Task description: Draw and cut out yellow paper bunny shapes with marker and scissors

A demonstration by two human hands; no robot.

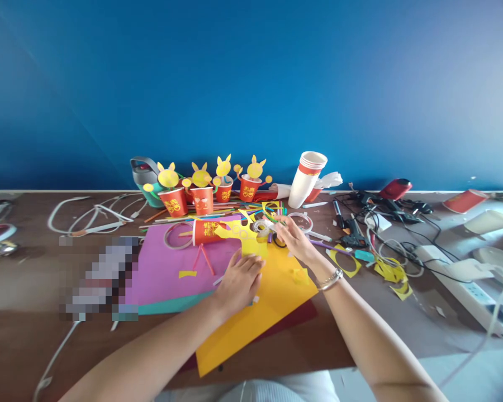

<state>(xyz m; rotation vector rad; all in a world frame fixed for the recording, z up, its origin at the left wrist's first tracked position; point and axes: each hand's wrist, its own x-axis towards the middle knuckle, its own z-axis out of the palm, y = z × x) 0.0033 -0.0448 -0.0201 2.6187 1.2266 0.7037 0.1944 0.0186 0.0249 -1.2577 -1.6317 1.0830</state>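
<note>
At the near edge of the table, an orange-yellow sheet (235, 335) overlaps a dark red sheet (304, 318) and a purple sheet (148, 265) as I watch over the head camera. The left hand (241, 279) lies flat, palm down, its fingertips at the lower end of a yellow paper cutout (248, 246). The cutout sits just beyond that hand, beside a red cup (203, 231) tipped on its side. My view shows the right hand (293, 237) with fingers drawn narrow near a tape roll (260, 226); I cannot tell whether it grips anything. Off to the right lie a glue gun (354, 233) and a white power strip (463, 287). Farther back, four decorated cups (174, 202) bear yellow paper faces with pointed ears, between a bottle (147, 178) and a stack of white cups (299, 188), before a blue wall (251, 78).
</note>
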